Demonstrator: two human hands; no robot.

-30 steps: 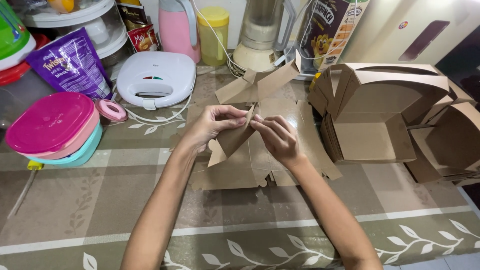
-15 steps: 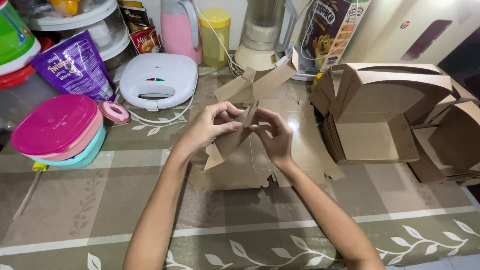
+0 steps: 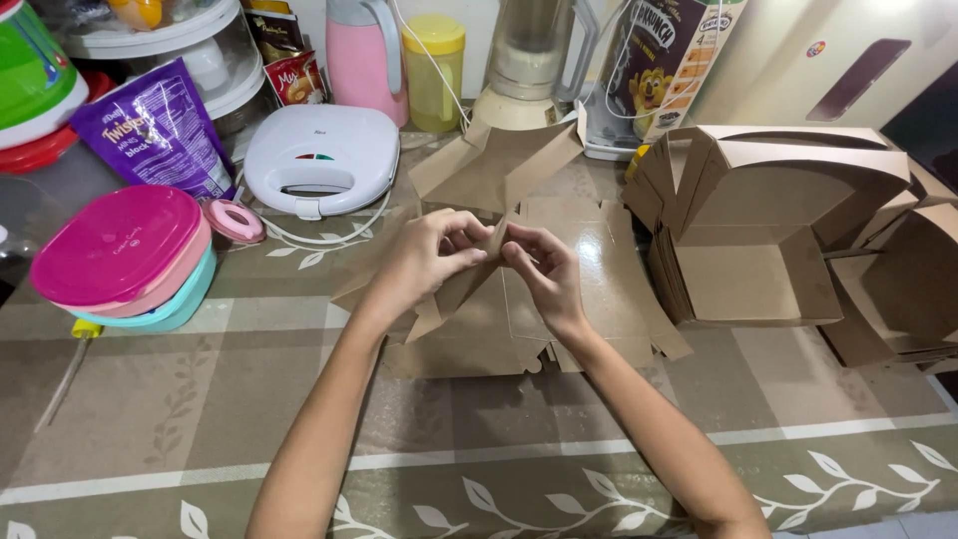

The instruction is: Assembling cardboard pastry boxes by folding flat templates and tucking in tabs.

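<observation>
A flat brown cardboard box blank (image 3: 589,269) lies on the table in front of me, its far flaps (image 3: 499,165) standing up. My left hand (image 3: 424,255) and my right hand (image 3: 539,269) meet over its middle. Both pinch a raised corner flap (image 3: 469,279) of the blank between thumb and fingers, folding it upward. A stack of folded brown boxes (image 3: 758,210) stands open just right of my right hand.
A white sandwich maker (image 3: 319,160) with its cord sits behind my left hand. Pink and teal lidded containers (image 3: 125,255) are at the left, with a purple snack pouch (image 3: 160,125). A pink jug (image 3: 364,50), yellow jar (image 3: 434,60), blender (image 3: 524,65) and cereal box (image 3: 664,65) line the back.
My hands have shifted slightly while working the corner flap, which now stands a little more upright. The rest of the table is unchanged.
</observation>
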